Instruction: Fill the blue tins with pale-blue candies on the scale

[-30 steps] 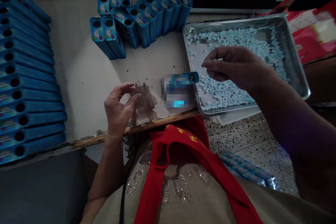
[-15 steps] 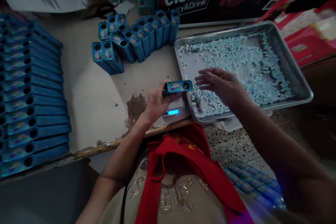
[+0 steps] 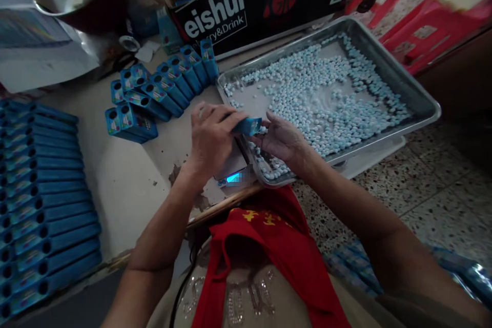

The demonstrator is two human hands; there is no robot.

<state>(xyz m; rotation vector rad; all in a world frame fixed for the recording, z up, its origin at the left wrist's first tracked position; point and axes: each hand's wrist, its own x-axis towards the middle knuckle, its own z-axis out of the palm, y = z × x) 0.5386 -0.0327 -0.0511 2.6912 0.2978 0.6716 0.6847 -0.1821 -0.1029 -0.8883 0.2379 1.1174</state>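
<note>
A small blue box [image 3: 251, 126] is gripped from above by my left hand [image 3: 211, 136], tipped so that its end points right, over the near left edge of the metal tray [image 3: 418, 93]. Just right of that end, my right hand [image 3: 283, 139] is palm up with fingers apart; a few pale candies show between the box end and its fingers. Many light blue and white candies [image 3: 307, 92] lie spread in the tray. Beneath my left hand sits a small scale [image 3: 230, 165] with a lit blue display.
Several upright blue boxes [image 3: 165, 87] stand behind my left hand. Stacked rows of blue boxes [image 3: 57, 174] fill the left side. A black carton [image 3: 253, 10] is behind the tray, and red plastic stools [image 3: 423, 36] are at the back right.
The blue box was held level above the scale; my left hand has turned and tipped it toward the tray. My right hand has turned palm up and come close to the box. The view has shifted.
</note>
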